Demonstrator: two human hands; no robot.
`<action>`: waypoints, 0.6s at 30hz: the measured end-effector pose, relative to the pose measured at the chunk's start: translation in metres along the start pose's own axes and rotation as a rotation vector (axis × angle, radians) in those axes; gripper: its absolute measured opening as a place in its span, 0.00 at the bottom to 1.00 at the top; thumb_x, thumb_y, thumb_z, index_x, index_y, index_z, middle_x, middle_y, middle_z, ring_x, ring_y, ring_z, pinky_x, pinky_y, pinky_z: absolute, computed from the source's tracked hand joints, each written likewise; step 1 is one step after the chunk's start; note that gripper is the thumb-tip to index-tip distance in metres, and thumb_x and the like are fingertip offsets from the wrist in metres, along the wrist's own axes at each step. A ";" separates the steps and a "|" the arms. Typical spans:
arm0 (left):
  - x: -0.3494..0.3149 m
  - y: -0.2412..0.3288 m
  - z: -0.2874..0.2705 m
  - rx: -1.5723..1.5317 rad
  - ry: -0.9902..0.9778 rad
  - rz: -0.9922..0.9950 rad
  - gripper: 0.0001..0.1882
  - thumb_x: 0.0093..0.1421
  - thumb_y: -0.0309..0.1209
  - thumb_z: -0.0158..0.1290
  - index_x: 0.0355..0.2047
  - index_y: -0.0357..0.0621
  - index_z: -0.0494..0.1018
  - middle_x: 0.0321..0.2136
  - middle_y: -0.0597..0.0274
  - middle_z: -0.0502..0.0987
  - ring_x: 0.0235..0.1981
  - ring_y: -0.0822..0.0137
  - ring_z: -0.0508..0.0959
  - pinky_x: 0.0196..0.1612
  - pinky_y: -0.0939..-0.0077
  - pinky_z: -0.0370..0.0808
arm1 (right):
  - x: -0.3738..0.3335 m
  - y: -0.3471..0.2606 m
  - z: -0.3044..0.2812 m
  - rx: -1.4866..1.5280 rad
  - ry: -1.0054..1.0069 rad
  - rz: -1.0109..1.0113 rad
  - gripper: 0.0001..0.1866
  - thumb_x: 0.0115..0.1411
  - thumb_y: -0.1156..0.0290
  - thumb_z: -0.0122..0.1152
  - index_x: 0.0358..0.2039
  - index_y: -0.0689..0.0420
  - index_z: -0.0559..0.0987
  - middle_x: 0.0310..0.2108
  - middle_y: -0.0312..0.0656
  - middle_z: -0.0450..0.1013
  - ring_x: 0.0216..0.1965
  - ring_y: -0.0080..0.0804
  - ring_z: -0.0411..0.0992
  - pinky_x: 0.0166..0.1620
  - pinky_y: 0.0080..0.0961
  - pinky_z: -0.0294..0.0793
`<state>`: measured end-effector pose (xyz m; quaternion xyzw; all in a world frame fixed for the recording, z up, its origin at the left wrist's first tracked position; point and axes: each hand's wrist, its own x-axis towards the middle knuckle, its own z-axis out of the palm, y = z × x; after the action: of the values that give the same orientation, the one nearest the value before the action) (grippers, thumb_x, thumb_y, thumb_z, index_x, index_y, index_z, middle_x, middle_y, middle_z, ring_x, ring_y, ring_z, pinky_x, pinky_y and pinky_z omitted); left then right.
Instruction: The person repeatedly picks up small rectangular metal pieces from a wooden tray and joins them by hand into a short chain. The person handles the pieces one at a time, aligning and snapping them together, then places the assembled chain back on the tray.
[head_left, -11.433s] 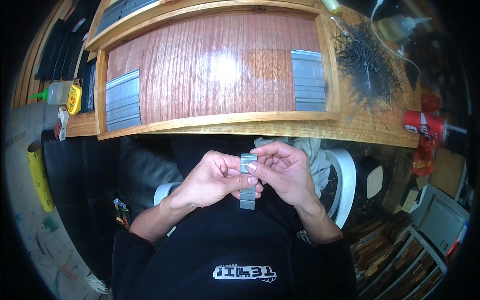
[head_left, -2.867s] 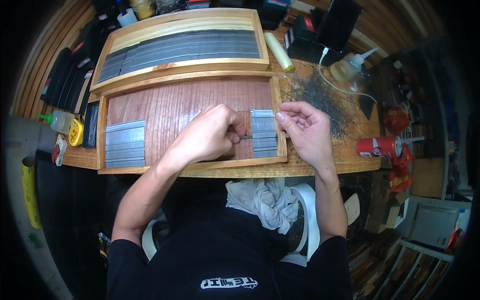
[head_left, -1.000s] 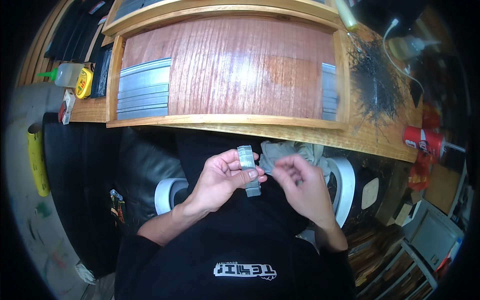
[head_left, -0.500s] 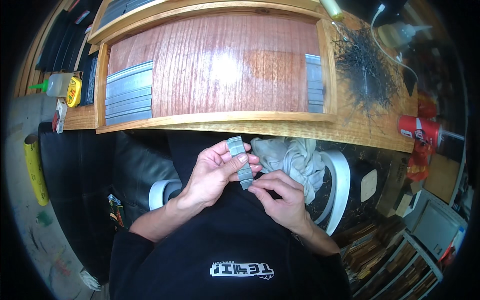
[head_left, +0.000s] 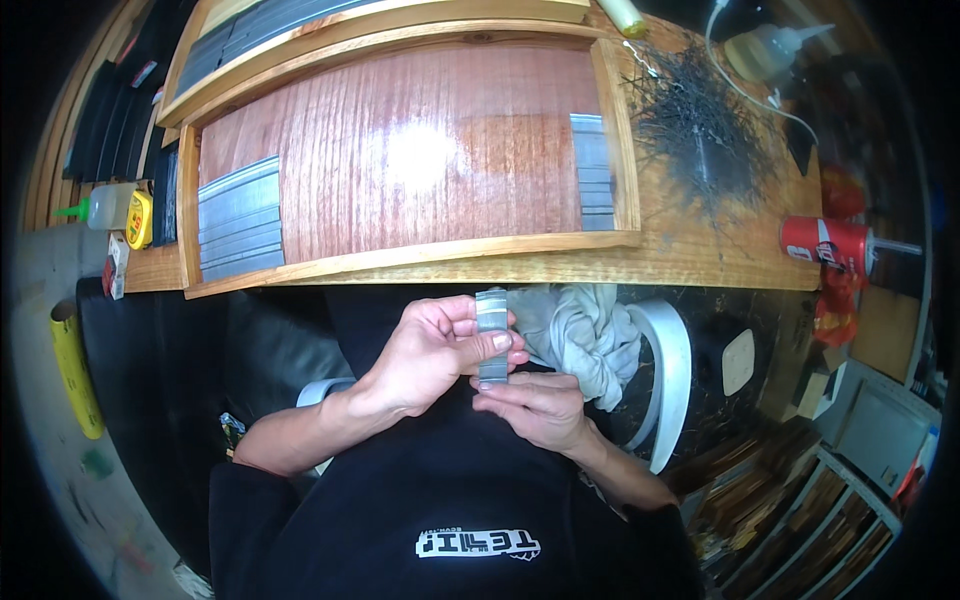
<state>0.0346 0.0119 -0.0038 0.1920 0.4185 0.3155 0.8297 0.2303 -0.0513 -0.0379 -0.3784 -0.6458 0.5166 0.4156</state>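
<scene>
My left hand [head_left: 425, 350] grips a small stack of narrow grey strips [head_left: 491, 318], thumb across the front and fingers behind. The stack stands nearly upright in front of my chest, just short of the bench edge. At its lower end, my right hand [head_left: 540, 410] has thumb and fingers brought together against the strips. Beyond both hands lies a shallow wooden tray [head_left: 420, 251] with a glossy reddish-brown base. Similar grey strips [head_left: 240, 215] are laid in rows at its left end, and more grey strips [head_left: 594, 180] at its right end.
A second wooden tray [head_left: 400, 22] lies behind. To the right are a heap of thin dark sticks [head_left: 700, 140], a nozzle bottle [head_left: 765, 50] and a red can [head_left: 830, 245]. At left stand a green-tipped bottle [head_left: 105, 205] and a yellow container [head_left: 138, 220]. A crumpled cloth [head_left: 585, 335] hangs below the bench.
The strip stack has turned from slanted to nearly upright in my left hand. My right hand has shifted left, under its lower end. The view has moved slightly.
</scene>
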 end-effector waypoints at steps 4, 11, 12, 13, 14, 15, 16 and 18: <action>0.005 0.010 -0.002 -0.003 0.047 -0.056 0.12 0.67 0.20 0.59 0.51 0.33 0.79 0.44 0.46 0.85 0.44 0.56 0.87 0.50 0.60 0.87 | 0.010 -0.002 0.006 0.067 0.038 0.067 0.13 0.53 0.85 0.76 0.40 0.65 0.87 0.38 0.51 0.85 0.41 0.37 0.86 0.47 0.26 0.87; 0.013 0.021 -0.008 0.154 0.014 -0.151 0.12 0.64 0.22 0.64 0.47 0.35 0.81 0.37 0.50 0.87 0.40 0.63 0.88 0.36 0.76 0.87 | 0.017 -0.013 -0.006 0.046 -0.042 0.174 0.10 0.53 0.84 0.76 0.37 0.65 0.87 0.34 0.46 0.85 0.39 0.33 0.85 0.46 0.27 0.85; 0.013 0.020 -0.008 0.185 0.023 -0.124 0.11 0.64 0.22 0.64 0.47 0.36 0.82 0.37 0.51 0.87 0.39 0.63 0.88 0.36 0.76 0.87 | 0.023 -0.024 -0.016 0.043 -0.121 0.285 0.09 0.54 0.82 0.76 0.36 0.65 0.86 0.35 0.46 0.84 0.42 0.35 0.84 0.49 0.29 0.84; 0.011 0.019 -0.009 0.218 0.032 -0.097 0.11 0.64 0.22 0.64 0.46 0.36 0.82 0.37 0.51 0.87 0.39 0.64 0.88 0.36 0.76 0.87 | 0.028 -0.033 -0.026 0.039 -0.200 0.396 0.08 0.55 0.80 0.76 0.36 0.65 0.86 0.36 0.45 0.83 0.44 0.37 0.84 0.52 0.32 0.83; 0.009 0.019 -0.008 0.248 0.042 -0.073 0.10 0.64 0.22 0.64 0.46 0.36 0.82 0.37 0.51 0.87 0.38 0.64 0.88 0.36 0.77 0.87 | 0.031 -0.040 -0.037 0.027 -0.115 0.348 0.08 0.56 0.79 0.75 0.36 0.64 0.85 0.40 0.46 0.81 0.49 0.39 0.81 0.56 0.36 0.80; 0.006 0.017 -0.008 0.245 0.067 -0.050 0.09 0.65 0.21 0.63 0.45 0.36 0.82 0.36 0.52 0.87 0.37 0.65 0.88 0.35 0.78 0.86 | 0.033 -0.045 -0.048 0.012 -0.025 0.299 0.08 0.57 0.79 0.74 0.37 0.64 0.84 0.43 0.46 0.79 0.53 0.41 0.79 0.60 0.40 0.78; 0.003 0.017 -0.008 0.244 0.061 -0.050 0.09 0.65 0.22 0.63 0.45 0.36 0.82 0.36 0.52 0.87 0.37 0.65 0.88 0.36 0.77 0.86 | 0.036 -0.046 -0.053 -0.001 0.063 0.249 0.08 0.58 0.78 0.73 0.37 0.64 0.83 0.46 0.47 0.77 0.58 0.44 0.76 0.64 0.44 0.75; -0.001 0.016 -0.004 0.239 0.034 -0.059 0.08 0.65 0.22 0.62 0.45 0.36 0.82 0.37 0.52 0.87 0.36 0.64 0.88 0.36 0.77 0.86 | 0.042 -0.045 -0.056 0.752 0.215 0.113 0.11 0.65 0.69 0.69 0.43 0.61 0.79 0.57 0.50 0.69 0.67 0.53 0.66 0.69 0.61 0.65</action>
<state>0.0252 0.0228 0.0041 0.2716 0.4725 0.2421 0.8027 0.2638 -0.0011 0.0191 -0.2864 -0.3426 0.6967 0.5614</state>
